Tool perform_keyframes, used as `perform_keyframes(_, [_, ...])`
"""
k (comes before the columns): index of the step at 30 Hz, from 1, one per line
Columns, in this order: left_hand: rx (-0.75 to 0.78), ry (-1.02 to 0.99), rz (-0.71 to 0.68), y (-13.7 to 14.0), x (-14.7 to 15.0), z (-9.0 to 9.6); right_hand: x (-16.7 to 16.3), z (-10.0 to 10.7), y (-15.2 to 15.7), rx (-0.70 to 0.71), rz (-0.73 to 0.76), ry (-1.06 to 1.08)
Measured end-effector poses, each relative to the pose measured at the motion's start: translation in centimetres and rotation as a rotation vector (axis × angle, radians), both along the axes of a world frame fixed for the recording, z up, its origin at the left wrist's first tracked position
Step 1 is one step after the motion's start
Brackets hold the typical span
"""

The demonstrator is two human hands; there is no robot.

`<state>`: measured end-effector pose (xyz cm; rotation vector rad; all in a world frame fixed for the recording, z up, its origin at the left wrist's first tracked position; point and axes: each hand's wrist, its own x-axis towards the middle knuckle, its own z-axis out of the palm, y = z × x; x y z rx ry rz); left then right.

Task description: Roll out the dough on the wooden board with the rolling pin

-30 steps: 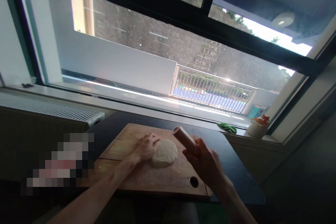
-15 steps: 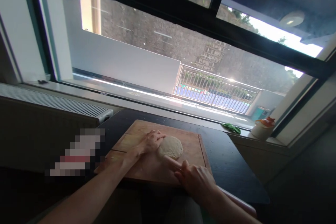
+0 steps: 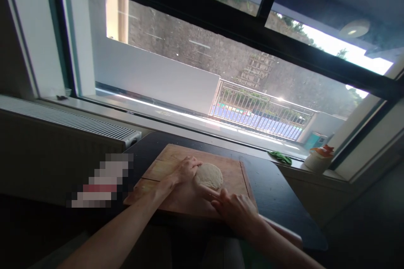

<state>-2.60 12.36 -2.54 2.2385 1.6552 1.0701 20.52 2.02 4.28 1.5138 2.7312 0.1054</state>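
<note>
A round, flat piece of dough [image 3: 209, 176] lies on a wooden board [image 3: 176, 151]. At its left edge is my left hand [image 3: 188, 167], its fingers closed on the rim. My right hand [image 3: 237, 210] is wrapped round a pale rolling pin [image 3: 280, 229]. The pin's far end reaches the near edge of the dough, while its other end passes under my right forearm and sticks out to the right. My palm hides the middle of the pin.
The board rests on a dark table [image 3: 280, 201] beneath a window. A radiator [image 3: 78, 122] stands at the left. On the sill are a green cloth [image 3: 280, 157] and a white container [image 3: 317, 160] with an orange top.
The rolling pin has shifted slightly forward and left, with my right hand still round it. My left hand remains at the dough's edge. The whole view has moved a little.
</note>
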Motion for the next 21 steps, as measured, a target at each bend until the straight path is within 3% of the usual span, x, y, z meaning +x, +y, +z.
perform_keyframes(10, [-0.081,-0.017,0.026,0.1,-0.1,0.2,-0.5,0.3,0.4,0.006,-0.002,-0.016])
perform_keyframes(14, [-0.054,-0.142,0.01,0.2,-0.2,0.0,-1.1,0.4,0.0,-0.043,0.068,-0.029])
perform_keyframes(18, [-0.116,-0.243,-0.01,0.2,-0.2,0.1,-1.3,0.1,0.5,0.01,-0.019,-0.002])
perform_keyframes(21, [-0.151,-0.257,-0.002,0.2,-0.3,0.3,-1.1,-0.2,0.8,0.017,0.035,-0.002])
